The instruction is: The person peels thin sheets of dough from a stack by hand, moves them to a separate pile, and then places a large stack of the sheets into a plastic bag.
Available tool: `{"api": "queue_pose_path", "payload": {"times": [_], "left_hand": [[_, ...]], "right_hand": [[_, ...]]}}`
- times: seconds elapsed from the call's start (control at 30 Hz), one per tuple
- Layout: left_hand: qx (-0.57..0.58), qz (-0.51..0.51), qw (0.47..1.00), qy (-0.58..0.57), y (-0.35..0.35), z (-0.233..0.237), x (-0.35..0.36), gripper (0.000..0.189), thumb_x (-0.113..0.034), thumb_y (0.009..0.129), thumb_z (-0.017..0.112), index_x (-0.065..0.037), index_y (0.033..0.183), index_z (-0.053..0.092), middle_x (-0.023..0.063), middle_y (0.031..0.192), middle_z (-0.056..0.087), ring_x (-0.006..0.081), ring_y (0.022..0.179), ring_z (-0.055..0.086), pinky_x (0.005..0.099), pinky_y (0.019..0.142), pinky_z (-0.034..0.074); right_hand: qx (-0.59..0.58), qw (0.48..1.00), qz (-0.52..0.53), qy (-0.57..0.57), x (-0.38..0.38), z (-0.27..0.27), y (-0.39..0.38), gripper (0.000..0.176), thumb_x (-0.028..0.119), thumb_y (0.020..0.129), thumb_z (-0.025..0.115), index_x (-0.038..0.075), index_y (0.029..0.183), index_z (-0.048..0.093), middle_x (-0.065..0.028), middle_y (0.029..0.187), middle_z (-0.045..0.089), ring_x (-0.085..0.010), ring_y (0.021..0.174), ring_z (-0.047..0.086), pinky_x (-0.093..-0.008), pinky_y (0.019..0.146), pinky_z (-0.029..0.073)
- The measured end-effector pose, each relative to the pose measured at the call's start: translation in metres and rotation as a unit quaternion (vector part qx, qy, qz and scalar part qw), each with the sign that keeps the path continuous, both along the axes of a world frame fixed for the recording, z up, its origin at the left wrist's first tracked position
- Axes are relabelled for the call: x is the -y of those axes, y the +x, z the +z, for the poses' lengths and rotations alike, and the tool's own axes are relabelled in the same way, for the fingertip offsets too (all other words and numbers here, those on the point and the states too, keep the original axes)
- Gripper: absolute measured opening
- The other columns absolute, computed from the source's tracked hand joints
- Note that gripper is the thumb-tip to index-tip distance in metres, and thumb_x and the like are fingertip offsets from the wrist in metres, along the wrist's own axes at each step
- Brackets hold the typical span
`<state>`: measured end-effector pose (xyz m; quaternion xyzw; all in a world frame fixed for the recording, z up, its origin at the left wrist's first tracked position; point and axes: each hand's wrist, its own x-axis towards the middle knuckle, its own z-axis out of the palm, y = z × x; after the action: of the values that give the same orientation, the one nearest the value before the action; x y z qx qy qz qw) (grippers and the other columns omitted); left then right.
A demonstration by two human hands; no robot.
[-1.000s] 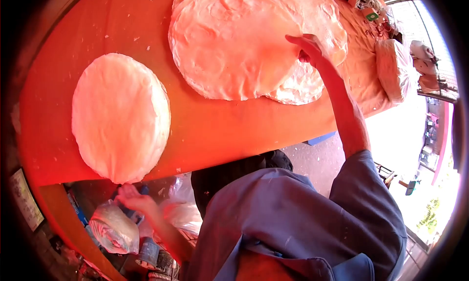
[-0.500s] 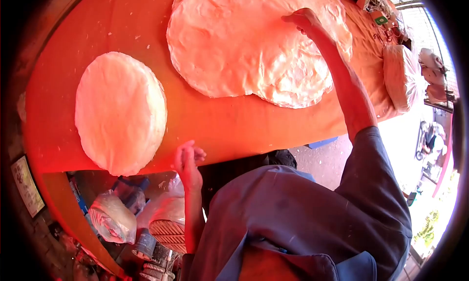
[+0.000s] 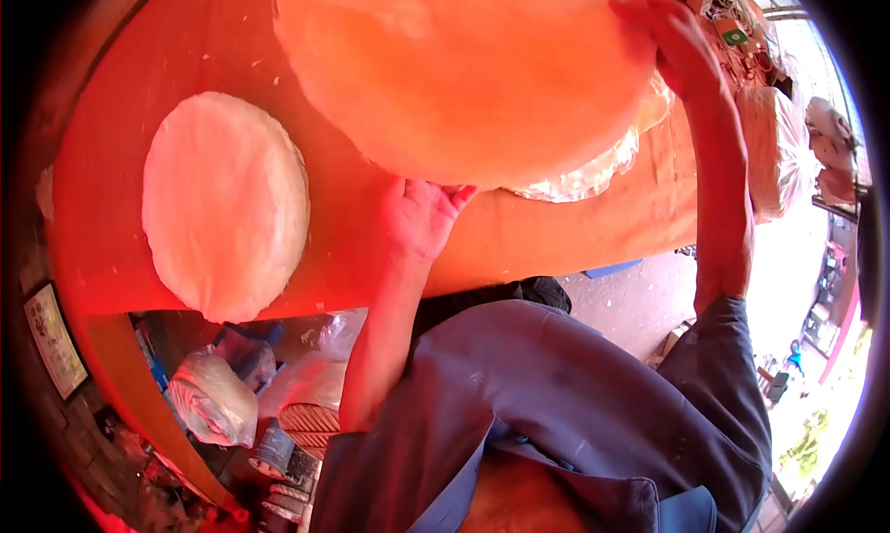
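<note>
A large thin round sheet [image 3: 464, 69], pale and tinted orange by the light, is lifted off the orange table [image 3: 547, 236]. My left hand [image 3: 422, 213] grips its near edge from below, fingers curled up under it. At the far right rim, my right hand [image 3: 681, 42] holds the same sheet with the arm stretched out. Under the raised sheet, the crinkled edge of a stack of similar sheets [image 3: 593, 176] still lies on the table. A smaller round stack [image 3: 225, 204] rests flat to the left, apart from both hands.
A wrapped bundle [image 3: 774, 144] and small packets [image 3: 732, 32] sit at the table's far right end. Below the table's near edge are plastic bags [image 3: 213, 403] and tins [image 3: 273, 450]. A framed picture [image 3: 54, 343] leans at the left. Open street lies to the right.
My left hand rose from below the table edge to the big sheet's near rim. My right hand slid to its far rim, and the sheet came up off the stack.
</note>
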<state>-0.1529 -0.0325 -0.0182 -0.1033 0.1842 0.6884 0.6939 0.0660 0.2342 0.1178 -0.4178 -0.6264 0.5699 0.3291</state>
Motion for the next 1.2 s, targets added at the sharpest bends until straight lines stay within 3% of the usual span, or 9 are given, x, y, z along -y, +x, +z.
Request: {"api": "queue_pose_path", "payload": {"times": [0.1, 0.13, 0.2, 0.3, 0.57, 0.77, 0.9, 1.03, 1.2], "left_hand": [[-0.004, 0.012, 1.0, -0.012, 0.006, 0.001, -0.012, 0.049, -0.05, 0.097, 0.036, -0.012, 0.121, 0.055, 0.009, 0.115, 0.062, 0.0284, 0.106, 0.059, 0.0513, 0.1, 0.042], [0.006, 0.006, 1.0, 0.003, 0.007, -0.006, -0.017, 0.049, -0.05, 0.097, 0.036, -0.013, 0.122, 0.055, 0.0086, 0.117, 0.062, 0.0282, 0.106, 0.058, 0.0513, 0.101, 0.041], [-0.058, -0.017, 0.998, 0.021, 0.005, -0.024, -0.021, 0.047, -0.048, 0.097, 0.041, -0.011, 0.123, 0.053, 0.0082, 0.121, 0.059, 0.0266, 0.107, 0.057, 0.0487, 0.101, 0.042], [-0.163, -0.026, 0.986, -0.028, 0.011, -0.014, -0.034, 0.048, -0.048, 0.096, 0.047, -0.008, 0.123, 0.052, 0.0071, 0.119, 0.059, 0.0237, 0.109, 0.056, 0.0449, 0.098, 0.046], [-0.196, 0.025, 0.98, 0.024, 0.011, 0.005, -0.058, 0.026, -0.027, 0.095, 0.059, -0.009, 0.112, 0.055, 0.006, 0.109, 0.062, 0.0198, 0.101, 0.06, 0.0377, 0.09, 0.052], [-0.248, 0.009, 0.967, -0.059, 0.004, -0.031, -0.056, 0.025, -0.023, 0.093, 0.061, -0.008, 0.112, 0.055, 0.0062, 0.102, 0.065, 0.0177, 0.093, 0.063, 0.0307, 0.073, 0.052], [-0.155, -0.014, 0.987, 0.026, 0.001, -0.009, -0.059, 0.056, -0.042, 0.095, 0.05, -0.008, 0.137, 0.038, 0.0076, 0.133, 0.051, 0.0251, 0.118, 0.053, 0.0393, 0.084, 0.051], [-0.122, -0.023, 0.991, 0.047, -0.002, 0.012, -0.054, 0.06, -0.044, 0.095, 0.047, -0.007, 0.14, 0.035, 0.0107, 0.134, 0.05, 0.0273, 0.12, 0.052, 0.0437, 0.093, 0.05], [-0.184, -0.009, 0.983, 0.026, -0.001, 0.004, -0.06, 0.052, -0.043, 0.096, 0.049, -0.005, 0.131, 0.045, 0.0146, 0.125, 0.055, 0.032, 0.115, 0.055, 0.0461, 0.093, 0.049]], "right_hand": [[0.189, 0.979, -0.038, -0.064, -0.016, -0.064, 0.038, 0.034, 0.03, 0.081, 0.073, 0.001, 0.097, 0.066, -0.0021, 0.076, 0.067, -0.0089, 0.062, 0.062, -0.0247, 0.054, 0.049], [0.421, 0.906, -0.018, 0.033, -0.018, -0.072, 0.043, 0.048, 0.037, 0.078, 0.075, -0.001, 0.106, 0.064, -0.0125, 0.091, 0.069, -0.0197, 0.078, 0.068, -0.0314, 0.067, 0.053], [0.491, 0.761, -0.076, 0.417, 0.017, -0.085, 0.033, 0.063, 0.039, 0.078, 0.075, 0.0, 0.124, 0.056, -0.0165, 0.106, 0.067, -0.027, 0.097, 0.066, -0.0365, 0.08, 0.053], [0.341, 0.887, 0.062, 0.304, 0.084, -0.061, -0.022, 0.073, 0.04, 0.069, 0.08, 0.0, 0.124, 0.055, -0.023, 0.116, 0.061, -0.0373, 0.108, 0.059, -0.0423, 0.093, 0.047], [0.188, 0.95, 0.174, 0.177, 0.105, -0.073, -0.045, 0.022, 0.016, 0.077, 0.074, 0.004, 0.095, 0.072, -0.0144, 0.084, 0.068, -0.0311, 0.076, 0.066, -0.0355, 0.068, 0.053], [0.218, 0.922, 0.106, 0.303, 0.107, -0.082, -0.055, 0.003, 0.005, 0.077, 0.065, 0.002, 0.079, 0.065, -0.0143, 0.078, 0.065, -0.0336, 0.071, 0.063, -0.0382, 0.061, 0.05], [0.216, 0.885, 0.006, 0.413, 0.116, -0.05, -0.064, 0.01, 0.007, 0.077, 0.065, 0.006, 0.087, 0.063, -0.0106, 0.083, 0.065, -0.0319, 0.079, 0.063, -0.0382, 0.064, 0.052], [0.237, 0.879, 0.144, 0.388, 0.14, -0.094, -0.064, 0.037, 0.013, 0.072, 0.07, 0.004, 0.106, 0.058, -0.0148, 0.109, 0.061, -0.0346, 0.104, 0.059, -0.0423, 0.086, 0.049], [0.289, 0.837, 0.103, 0.454, 0.119, -0.115, -0.055, 0.028, 0.004, 0.07, 0.062, 0.009, 0.097, 0.064, -0.0111, 0.099, 0.066, -0.0311, 0.091, 0.064, -0.0402, 0.075, 0.052]]}}
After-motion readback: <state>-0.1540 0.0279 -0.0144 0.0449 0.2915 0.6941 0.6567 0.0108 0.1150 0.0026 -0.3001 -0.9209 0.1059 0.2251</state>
